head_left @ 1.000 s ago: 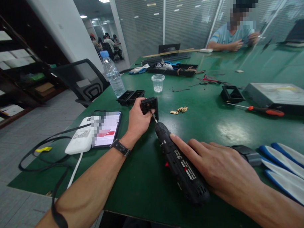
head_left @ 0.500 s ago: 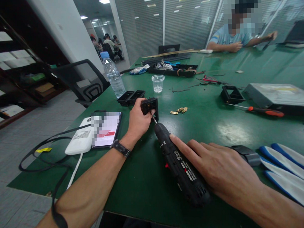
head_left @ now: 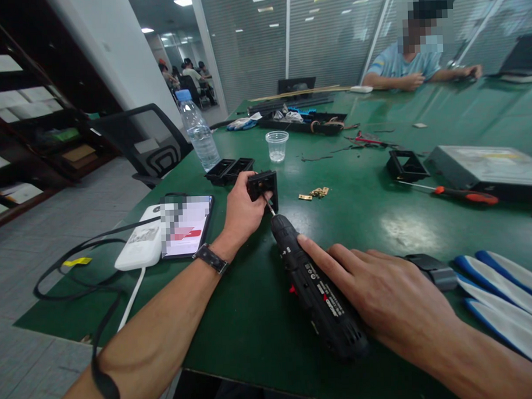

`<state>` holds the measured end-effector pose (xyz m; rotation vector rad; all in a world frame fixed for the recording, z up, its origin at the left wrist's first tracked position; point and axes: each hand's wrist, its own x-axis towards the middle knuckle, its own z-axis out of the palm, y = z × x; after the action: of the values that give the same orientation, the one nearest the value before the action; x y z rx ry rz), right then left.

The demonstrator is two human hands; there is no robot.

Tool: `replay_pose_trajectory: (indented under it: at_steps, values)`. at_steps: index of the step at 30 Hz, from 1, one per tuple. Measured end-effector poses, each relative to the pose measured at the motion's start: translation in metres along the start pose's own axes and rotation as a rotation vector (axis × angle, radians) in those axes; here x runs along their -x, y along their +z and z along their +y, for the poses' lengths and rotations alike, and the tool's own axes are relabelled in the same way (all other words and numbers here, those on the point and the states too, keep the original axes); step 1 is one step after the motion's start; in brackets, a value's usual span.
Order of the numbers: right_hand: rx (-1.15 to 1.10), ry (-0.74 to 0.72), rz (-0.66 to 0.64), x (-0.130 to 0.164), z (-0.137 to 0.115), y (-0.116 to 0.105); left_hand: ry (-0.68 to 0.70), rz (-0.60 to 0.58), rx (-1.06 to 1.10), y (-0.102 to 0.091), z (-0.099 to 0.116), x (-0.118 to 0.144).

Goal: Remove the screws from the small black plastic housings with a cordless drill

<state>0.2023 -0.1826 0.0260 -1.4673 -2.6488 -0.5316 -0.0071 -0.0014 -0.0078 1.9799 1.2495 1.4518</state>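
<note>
My left hand [head_left: 245, 209] is closed round a black plastic box-like frame [head_left: 265, 182], held up on its side above the table. A black cordless drill [head_left: 315, 291] lies in the grip of my right hand [head_left: 365, 277], its index finger stretched along the top of the body. The thin bit of the drill points into the open side of the black frame, near my left fingers; the tip itself is hidden. Just right of the frame lies a small heap of brass-coloured pieces [head_left: 318, 192]. Two similar black boxes [head_left: 230, 171] stand behind my left hand.
On the green table [head_left: 362, 219] are a water bottle [head_left: 200, 135], a clear cup [head_left: 277, 147], a phone [head_left: 188, 228] and a white device [head_left: 139, 242] with cables. To the right lie a screwdriver [head_left: 470, 196], a metal case [head_left: 487, 171] and gloves [head_left: 505, 302]. A co-worker [head_left: 401, 67] sits opposite.
My hands, the drill and the black frame stay almost exactly where they were. Across the table, the co-worker's outstretched hand has come down slightly.
</note>
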Motion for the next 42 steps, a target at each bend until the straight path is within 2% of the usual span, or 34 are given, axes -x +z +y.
replay_pose_trajectory:
  at_steps: [42]
  values:
    - [0.037, 0.031, -0.011, -0.0006, -0.0033, -0.0018, -0.014, 0.011, 0.012, 0.0006, -0.0010, -0.0004]
